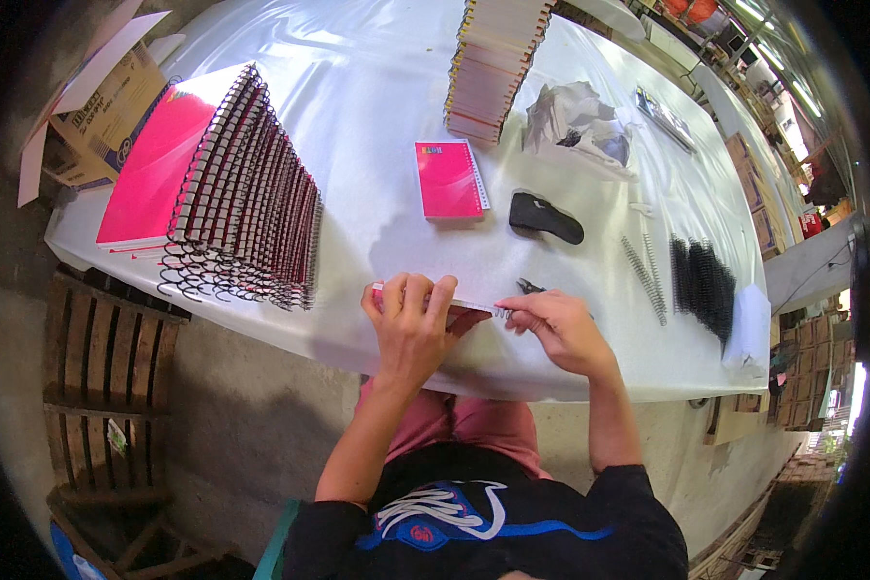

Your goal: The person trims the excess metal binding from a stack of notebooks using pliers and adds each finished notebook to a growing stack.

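Note:
Near the table's front edge, my left hand (408, 319) is closed round a small notebook (472, 305), held with its punched edge up. At that edge's right end, my right hand (559, 329) pinches a thin spiral binding coil (503, 312). Fingers hide much of both the notebook and the coil. Just behind my right hand lies a dark hand tool (529, 286), partly covered by it. Farther back are a pink-covered stack of punched notebooks (451, 181) without coils and a black, rounded object (546, 218) whose kind I cannot tell.
On the left stands a big stack of pink spiral-bound notebooks (246, 193), beside a cardboard box (116, 111). A tall paper stack (498, 72) and a crumpled plastic bag (578, 126) are at the back. Loose coils (645, 278) and bundled black coils (703, 290) lie right. A wooden pallet (111, 362) stands lower left.

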### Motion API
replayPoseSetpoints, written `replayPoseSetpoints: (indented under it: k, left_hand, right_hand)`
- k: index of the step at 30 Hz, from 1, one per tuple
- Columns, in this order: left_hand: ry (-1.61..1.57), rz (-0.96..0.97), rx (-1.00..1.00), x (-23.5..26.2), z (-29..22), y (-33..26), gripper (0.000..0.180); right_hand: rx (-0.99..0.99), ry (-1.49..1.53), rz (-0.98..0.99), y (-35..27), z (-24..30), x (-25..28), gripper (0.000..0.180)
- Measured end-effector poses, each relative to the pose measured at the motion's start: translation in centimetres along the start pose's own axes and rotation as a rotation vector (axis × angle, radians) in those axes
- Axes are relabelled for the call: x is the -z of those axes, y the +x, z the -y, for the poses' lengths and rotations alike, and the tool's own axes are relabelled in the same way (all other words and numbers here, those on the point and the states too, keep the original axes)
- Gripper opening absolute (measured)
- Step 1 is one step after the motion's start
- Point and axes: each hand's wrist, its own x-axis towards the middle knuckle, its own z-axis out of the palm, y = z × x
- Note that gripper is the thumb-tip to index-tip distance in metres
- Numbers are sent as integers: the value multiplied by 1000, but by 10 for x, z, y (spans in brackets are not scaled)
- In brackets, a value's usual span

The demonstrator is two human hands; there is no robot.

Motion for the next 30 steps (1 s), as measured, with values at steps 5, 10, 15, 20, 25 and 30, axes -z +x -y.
replayPoseSetpoints:
  k: [5, 10, 15, 20, 25, 30]
  left_hand:
    - [-142, -85, 0, 9, 4, 11, 51]
    - [-229, -67, -19, 11, 2, 17, 56]
    - [-236, -69, 8, 14, 5, 17, 54]
    - [-218, -12, -30, 11, 8, 14, 51]
    - [-223, -25, -48, 6, 13, 15, 53]
    - [-291, -43, -29, 12, 10, 20, 57]
  right_hand:
    - [190, -275, -149, 36, -32, 38, 34]
    - [27, -595, -388, 56, -91, 55, 44]
    - [194, 431, -376, 37, -73, 35, 39]
    - [320, 492, -36, 31, -47, 5, 30]
    - [199, 229, 59, 38, -17, 10, 30]
    - [478, 455, 122, 37, -8, 12, 28]
